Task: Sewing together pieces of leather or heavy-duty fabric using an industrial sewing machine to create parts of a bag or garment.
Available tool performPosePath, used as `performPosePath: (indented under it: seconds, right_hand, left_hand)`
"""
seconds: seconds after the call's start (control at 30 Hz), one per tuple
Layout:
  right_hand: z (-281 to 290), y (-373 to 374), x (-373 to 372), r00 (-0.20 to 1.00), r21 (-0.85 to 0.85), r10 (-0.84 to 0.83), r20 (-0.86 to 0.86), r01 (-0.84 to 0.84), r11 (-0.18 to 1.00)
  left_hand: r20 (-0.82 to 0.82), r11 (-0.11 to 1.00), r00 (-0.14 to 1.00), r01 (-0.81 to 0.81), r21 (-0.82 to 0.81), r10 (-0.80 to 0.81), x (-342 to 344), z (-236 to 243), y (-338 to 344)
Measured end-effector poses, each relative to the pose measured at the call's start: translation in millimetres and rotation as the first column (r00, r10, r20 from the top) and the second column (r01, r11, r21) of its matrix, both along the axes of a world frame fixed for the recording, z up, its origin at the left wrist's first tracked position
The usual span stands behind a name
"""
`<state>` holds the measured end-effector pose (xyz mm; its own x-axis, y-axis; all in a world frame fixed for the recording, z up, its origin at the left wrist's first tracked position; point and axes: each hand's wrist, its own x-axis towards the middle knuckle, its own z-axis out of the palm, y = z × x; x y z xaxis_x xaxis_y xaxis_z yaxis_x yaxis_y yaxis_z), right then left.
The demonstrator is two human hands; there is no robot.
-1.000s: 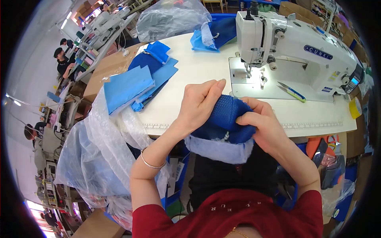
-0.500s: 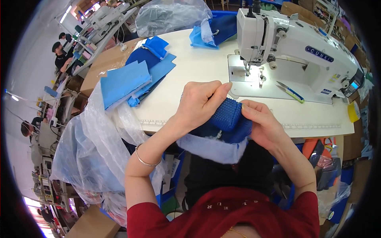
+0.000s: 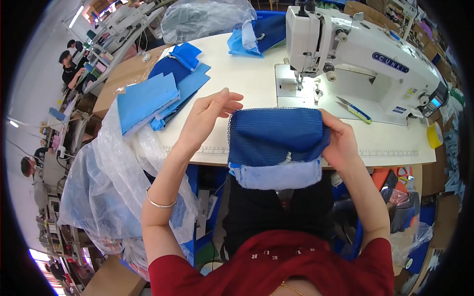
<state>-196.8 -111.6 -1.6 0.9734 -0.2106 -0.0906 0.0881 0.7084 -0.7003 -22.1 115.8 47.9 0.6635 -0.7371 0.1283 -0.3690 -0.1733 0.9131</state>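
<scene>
See the blue mesh pouch spread in the air on the near side of the white sewing machine, before its left end, with the pale fuzzy band along the edge farthest from the machine. Note the right hand gripping the pouch's right edge, and the left hand loosely spread beside the upper left corner, left of the machine; cannot tell of any fingertip contact with the mesh there. For good handling, best to steady the right edge, smooth the mesh leftward without stretching it, and ease out the crease across the face. Better also to support the left corner against drooping, and to let the small pale tab hang clear of the fingers. Leave the small snips, on the machine's bed, and the blue cut pieces, left of the machine, undisturbed.
</scene>
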Motion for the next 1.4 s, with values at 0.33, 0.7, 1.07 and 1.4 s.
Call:
performPosePath:
  seconds: [0.33, 0.7, 1.07, 1.4]
  right_hand:
    - [-18, -20, 0, 0.990, 0.070, -0.142, -0.004, 0.142, 0.987]
    - [-15, -10, 5, 0.972, -0.016, -0.208, -0.111, 0.208, 0.978]
    - [19, 18, 6, 1.000, -0.282, -0.009, -0.012, 0.005, 0.960]
    - [31, 28, 9, 0.999, -0.602, -0.033, -0.005, 0.024, 0.798]
  left_hand:
    - [-0.564, 0.975, 0.796, 0.183, -0.123, -0.221, -16, 5, 14]
    - [-0.407, 0.952, 0.866, 0.303, -0.035, -0.290, -31, 16, 15]
    - [-0.039, 0.977, 0.982, 0.187, 0.105, -0.184, -18, 8, 5]
    - [-0.109, 0.957, 0.972, 0.225, 0.184, -0.208, -53, 30, -29]
